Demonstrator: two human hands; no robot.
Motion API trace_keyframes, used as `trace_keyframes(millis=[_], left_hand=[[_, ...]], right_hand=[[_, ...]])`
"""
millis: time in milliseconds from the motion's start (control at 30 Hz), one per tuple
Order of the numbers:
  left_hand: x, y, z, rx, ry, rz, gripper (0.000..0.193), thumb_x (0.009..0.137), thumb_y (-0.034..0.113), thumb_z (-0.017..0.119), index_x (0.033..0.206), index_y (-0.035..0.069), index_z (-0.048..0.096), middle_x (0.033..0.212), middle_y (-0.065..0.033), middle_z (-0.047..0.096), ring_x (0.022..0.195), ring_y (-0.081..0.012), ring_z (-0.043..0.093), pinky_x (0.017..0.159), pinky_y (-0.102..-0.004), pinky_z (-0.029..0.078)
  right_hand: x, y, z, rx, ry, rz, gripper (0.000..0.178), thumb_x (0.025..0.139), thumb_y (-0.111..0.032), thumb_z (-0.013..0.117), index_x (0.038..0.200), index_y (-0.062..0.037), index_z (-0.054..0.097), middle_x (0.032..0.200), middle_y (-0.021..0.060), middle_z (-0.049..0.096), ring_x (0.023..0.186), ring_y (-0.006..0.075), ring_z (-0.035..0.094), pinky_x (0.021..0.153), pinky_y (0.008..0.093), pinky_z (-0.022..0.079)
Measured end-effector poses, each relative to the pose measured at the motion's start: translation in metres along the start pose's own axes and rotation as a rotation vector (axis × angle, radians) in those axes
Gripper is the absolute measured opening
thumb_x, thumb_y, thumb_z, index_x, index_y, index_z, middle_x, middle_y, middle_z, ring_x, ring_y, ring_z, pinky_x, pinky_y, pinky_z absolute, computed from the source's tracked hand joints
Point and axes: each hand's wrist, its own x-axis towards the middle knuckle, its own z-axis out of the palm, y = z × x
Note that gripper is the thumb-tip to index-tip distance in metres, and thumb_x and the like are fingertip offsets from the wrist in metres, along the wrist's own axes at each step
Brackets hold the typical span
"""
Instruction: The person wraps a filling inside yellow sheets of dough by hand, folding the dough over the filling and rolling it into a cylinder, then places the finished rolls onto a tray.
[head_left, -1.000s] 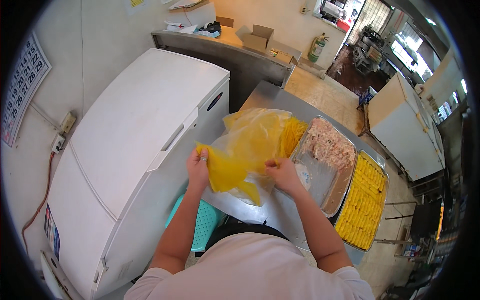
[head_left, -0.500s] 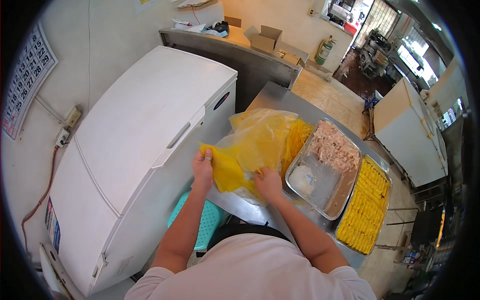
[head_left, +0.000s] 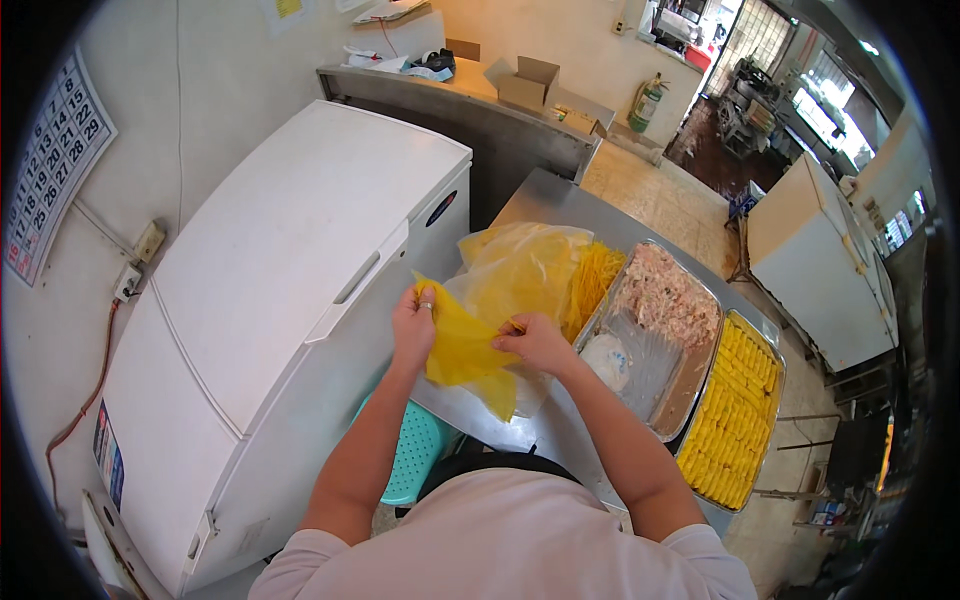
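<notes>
Between my hands hangs a thin, floppy yellow wrapper sheet. My left hand pinches its upper left edge, and my right hand grips it on the right. Just beyond lies a clear plastic bag with more yellow sheets inside, beside a heap of thin yellow strips. To the right, a metal tray contains pinkish ground meat and a white lump in clear plastic. Rows of small yellow rolls fill a second metal tray farther right.
A white chest freezer stands close on my left. The steel table carries the trays. A teal stool is below its near left edge. Behind are cardboard boxes, a fire extinguisher and another white freezer.
The yellow sheet has been drawn off the bag toward me and its lower corner now hangs free. My right hand has risen slightly, and the left has shifted a little right.
</notes>
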Motion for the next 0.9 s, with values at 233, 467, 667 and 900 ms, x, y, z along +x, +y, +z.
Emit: trace_keyframes(millis=[233, 467, 667, 900], left_hand=[[0.002, 0.006, 0.021, 0.253, -0.003, 0.182, 0.018, 0.111, 0.016, 0.062, 0.109, 0.0, 0.071, 0.083, -0.0037, 0.068, 0.073, -0.0111, 0.058, 0.068, -0.0321, 0.049], [0.004, -0.006, 0.032, 0.194, 0.037, 0.198, 0.019, 0.11, 0.017, 0.063, 0.109, 0.0, 0.071, 0.08, -0.0046, 0.067, 0.072, -0.0133, 0.058, 0.067, -0.0337, 0.049], [0.005, -0.016, 0.027, 0.226, 0.11, 0.206, 0.019, 0.11, 0.017, 0.064, 0.112, -0.001, 0.072, 0.079, -0.0044, 0.066, 0.072, -0.0127, 0.057, 0.067, -0.033, 0.048], [0.007, -0.027, 0.014, 0.201, 0.119, 0.191, 0.019, 0.111, 0.016, 0.064, 0.111, -0.001, 0.072, 0.079, -0.0015, 0.064, 0.07, -0.009, 0.054, 0.063, -0.0302, 0.045]], right_hand=[[-0.013, 0.01, -0.02, 0.036, 0.131, 0.001, 0.017, 0.092, -0.014, 0.079, 0.098, 0.0024, 0.081, 0.079, 0.0052, 0.074, 0.074, 0.0132, 0.065, 0.07, 0.0327, 0.054], [-0.02, 0.014, -0.03, -0.051, 0.199, 0.033, 0.018, 0.091, -0.016, 0.078, 0.096, 0.0014, 0.08, 0.076, 0.0049, 0.071, 0.071, 0.0136, 0.064, 0.067, 0.0337, 0.051], [-0.026, 0.038, -0.029, 0.088, 0.362, 0.091, 0.017, 0.094, -0.012, 0.071, 0.09, 0.0037, 0.076, 0.078, 0.0041, 0.072, 0.072, 0.0125, 0.062, 0.067, 0.0334, 0.051], [-0.036, 0.076, 0.034, -0.537, 0.226, 0.175, 0.039, 0.087, -0.036, 0.078, 0.087, 0.0026, 0.079, 0.077, 0.0237, 0.075, 0.074, 0.0392, 0.075, 0.069, 0.0506, 0.057]])
